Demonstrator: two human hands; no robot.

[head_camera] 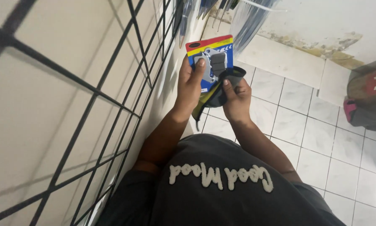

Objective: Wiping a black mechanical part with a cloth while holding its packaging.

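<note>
- A black wire grid panel (91, 90) fills the left of the view, fixed against a pale wall. Everything else is placed relative to it.
- Just right of the grid, the person's left hand (191, 83) is raised at chest height. Its fingers are curled behind a blister-packed card (209, 58) and the thumb is pressed flat on the front, so the hand is closed on the pack.
- The card has a red and yellow band along the top and a blue field below. Under the clear blister sit grey metal parts that look like brake pads.
- Further right from the grid, touching the pack's lower edge, the right hand (237, 98) is closed around a dark cloth (225, 86) with a yellow-trimmed edge. Its thumb lies across the fabric, which is bunched against the plastic.
- To wipe the pack well, I judge the left thumb should stay off the blister window while the cloth passes over it, and the card should be held steady by its edge so it does not bend.
- Clear plastic sleeves (248, 16) hang above, beyond the grid's top right corner.
- Far right of the grid, a grey bag (370, 100) with red and pink patches rests on the white tiled floor (322, 150).
</note>
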